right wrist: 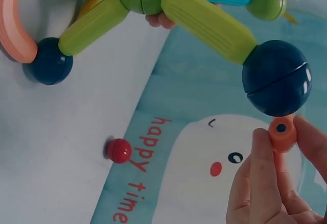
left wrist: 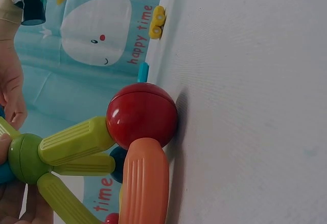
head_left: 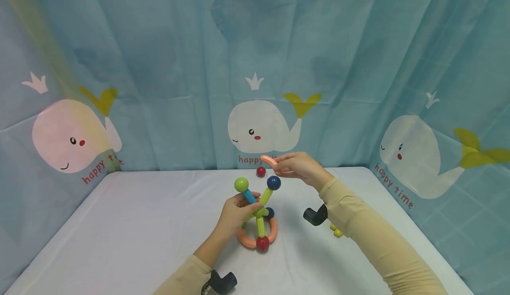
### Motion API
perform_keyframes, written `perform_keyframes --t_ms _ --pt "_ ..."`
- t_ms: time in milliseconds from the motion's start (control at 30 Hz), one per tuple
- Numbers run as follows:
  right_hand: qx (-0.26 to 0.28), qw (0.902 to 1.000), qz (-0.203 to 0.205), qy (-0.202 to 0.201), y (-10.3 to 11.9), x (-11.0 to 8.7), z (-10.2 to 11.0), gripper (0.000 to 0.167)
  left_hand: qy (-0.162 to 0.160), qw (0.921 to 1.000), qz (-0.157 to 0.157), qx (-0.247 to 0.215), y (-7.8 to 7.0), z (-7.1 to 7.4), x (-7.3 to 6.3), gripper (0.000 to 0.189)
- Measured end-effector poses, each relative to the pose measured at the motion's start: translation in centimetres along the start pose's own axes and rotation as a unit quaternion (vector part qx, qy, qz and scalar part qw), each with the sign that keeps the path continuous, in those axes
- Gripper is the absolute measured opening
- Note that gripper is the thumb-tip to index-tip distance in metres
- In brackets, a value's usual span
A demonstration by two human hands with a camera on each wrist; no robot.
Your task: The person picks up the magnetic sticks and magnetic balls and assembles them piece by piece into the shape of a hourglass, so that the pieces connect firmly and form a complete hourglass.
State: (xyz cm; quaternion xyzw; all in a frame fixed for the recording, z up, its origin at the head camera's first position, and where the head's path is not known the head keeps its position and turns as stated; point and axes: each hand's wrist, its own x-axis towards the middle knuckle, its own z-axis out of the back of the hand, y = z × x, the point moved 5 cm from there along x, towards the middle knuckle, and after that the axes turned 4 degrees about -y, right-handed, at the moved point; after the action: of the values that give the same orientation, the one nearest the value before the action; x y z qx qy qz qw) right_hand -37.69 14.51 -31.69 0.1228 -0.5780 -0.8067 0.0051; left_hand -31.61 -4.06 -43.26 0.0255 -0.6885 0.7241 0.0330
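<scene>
A magnetic stick-and-ball structure stands on the white table, with green rods meeting at a middle green ball (left wrist: pixel 29 158). My left hand (head_left: pixel 234 214) grips it around that middle. At its base are orange curved rods (head_left: pixel 248 242), a red ball (head_left: pixel 262 244) and a dark blue ball (right wrist: pixel 51 63). Two upper arms end in a light green ball (head_left: pixel 241 184) and a dark blue ball (head_left: pixel 273 183). Close to that upper blue ball, my right hand (head_left: pixel 300 167) pinches a loose orange curved rod (head_left: pixel 268 160). Whether the rod's end touches the ball cannot be told.
A loose red ball (head_left: pixel 260 172) lies near the table's back edge. Yellow pieces (head_left: pixel 337 232) sit on the right, partly behind the right sleeve. A blue stick (left wrist: pixel 143 72) shows behind the base in the left wrist view. Whale-print curtains (head_left: pixel 179 87) enclose the table.
</scene>
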Motion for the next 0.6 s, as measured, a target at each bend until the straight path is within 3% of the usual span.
perform_keyframes --t_ms 600 --pt "-0.016 0.9998 -0.008 0.005 -0.05 0.1 -1.03 0.038 0.004 1.0 0.003 -0.004 -0.19 0.03 -0.1 0.037"
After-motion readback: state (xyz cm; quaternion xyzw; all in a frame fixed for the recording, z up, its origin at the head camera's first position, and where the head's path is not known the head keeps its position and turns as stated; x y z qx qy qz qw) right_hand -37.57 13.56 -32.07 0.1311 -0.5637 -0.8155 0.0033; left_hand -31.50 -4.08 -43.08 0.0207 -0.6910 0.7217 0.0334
